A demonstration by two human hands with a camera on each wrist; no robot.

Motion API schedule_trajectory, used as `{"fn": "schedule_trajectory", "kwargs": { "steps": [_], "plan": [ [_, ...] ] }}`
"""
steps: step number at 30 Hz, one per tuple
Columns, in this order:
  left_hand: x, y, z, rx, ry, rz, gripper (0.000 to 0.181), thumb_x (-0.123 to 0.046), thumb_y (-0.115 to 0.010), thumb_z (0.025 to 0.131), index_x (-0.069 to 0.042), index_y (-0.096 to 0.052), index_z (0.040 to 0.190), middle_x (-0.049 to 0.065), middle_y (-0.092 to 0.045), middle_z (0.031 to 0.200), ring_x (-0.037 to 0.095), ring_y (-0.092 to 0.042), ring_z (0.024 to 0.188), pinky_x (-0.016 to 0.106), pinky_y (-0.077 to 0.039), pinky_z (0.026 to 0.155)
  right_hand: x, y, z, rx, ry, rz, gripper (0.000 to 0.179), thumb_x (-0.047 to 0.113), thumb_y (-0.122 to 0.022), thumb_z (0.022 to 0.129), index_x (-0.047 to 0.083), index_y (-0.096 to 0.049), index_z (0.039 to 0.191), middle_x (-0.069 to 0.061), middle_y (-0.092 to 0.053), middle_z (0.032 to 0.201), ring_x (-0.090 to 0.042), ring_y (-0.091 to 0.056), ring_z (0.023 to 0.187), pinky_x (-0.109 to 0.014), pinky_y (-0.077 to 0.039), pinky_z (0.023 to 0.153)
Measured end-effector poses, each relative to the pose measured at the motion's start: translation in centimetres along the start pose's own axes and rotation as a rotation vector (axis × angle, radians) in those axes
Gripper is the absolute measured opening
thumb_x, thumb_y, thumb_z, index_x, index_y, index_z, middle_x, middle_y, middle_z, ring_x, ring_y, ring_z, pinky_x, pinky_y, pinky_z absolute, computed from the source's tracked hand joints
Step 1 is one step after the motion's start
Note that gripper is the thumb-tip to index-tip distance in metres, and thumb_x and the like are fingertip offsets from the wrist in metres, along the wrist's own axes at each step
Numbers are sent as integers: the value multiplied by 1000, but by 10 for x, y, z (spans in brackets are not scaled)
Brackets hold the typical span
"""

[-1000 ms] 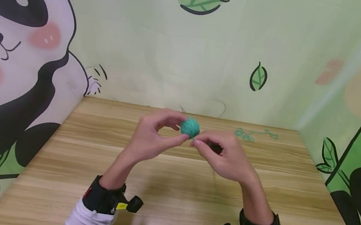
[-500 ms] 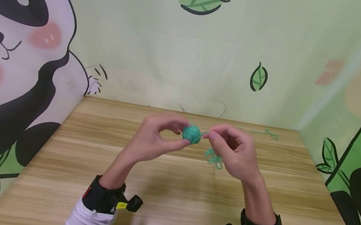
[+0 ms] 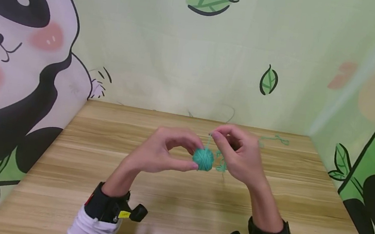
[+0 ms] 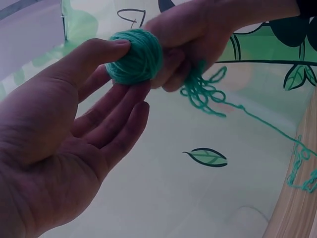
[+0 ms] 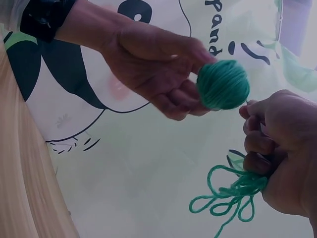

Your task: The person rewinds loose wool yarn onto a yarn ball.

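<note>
A small ball of teal yarn (image 3: pixel 203 159) is held up over the table, pinched between the thumb and fingers of my left hand (image 3: pixel 165 151). My right hand (image 3: pixel 239 150) pinches the yarn strand (image 3: pixel 209 141) just above the ball, with the strand stretched short between them. Loose yarn loops (image 5: pixel 233 191) hang out of the curled lower fingers of the right hand, as the right wrist view shows. From those loops a single strand trails down to the table in the left wrist view.
More loose teal yarn (image 3: pixel 276 139) lies on the wooden table (image 3: pixel 169 208) toward the back right. Behind the table stands a pale green backdrop (image 3: pixel 139 48) with panda and leaf drawings. Each wrist wears a black strap with a small camera.
The ball has come down and slightly right with my left hand, turning on the way. My right hand went right, then up and back left with the strand, and loose loops came into view below it.
</note>
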State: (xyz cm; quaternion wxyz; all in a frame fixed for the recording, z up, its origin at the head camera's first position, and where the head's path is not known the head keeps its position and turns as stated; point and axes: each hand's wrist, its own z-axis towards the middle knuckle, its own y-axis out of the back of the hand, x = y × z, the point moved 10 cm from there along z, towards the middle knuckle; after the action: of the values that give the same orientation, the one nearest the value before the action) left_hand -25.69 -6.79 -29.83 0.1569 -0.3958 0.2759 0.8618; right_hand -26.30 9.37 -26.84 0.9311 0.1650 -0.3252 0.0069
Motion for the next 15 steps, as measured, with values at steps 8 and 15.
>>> {"fn": "schedule_trajectory", "kwargs": {
  "steps": [8,15],
  "plan": [
    [-7,6,-1,-58,-47,-19,43,15,-88,87,3,-76,127,23,-80,123,17,-78,109,39,-70,99,-15,-18,0,131,-64,-45,15,-10,-70,105,-1,-81,108,-10,-80,87,-7,-55,60,-19,-47,54],
    [-11,17,-2,-163,-84,-31,44,20,-86,85,8,-74,126,27,-78,120,13,-79,105,35,-71,96,-21,-25,-2,190,-74,-57,20,-8,-65,107,1,-82,112,-9,-80,87,-6,-57,63,-19,-51,58]
  ]
}}
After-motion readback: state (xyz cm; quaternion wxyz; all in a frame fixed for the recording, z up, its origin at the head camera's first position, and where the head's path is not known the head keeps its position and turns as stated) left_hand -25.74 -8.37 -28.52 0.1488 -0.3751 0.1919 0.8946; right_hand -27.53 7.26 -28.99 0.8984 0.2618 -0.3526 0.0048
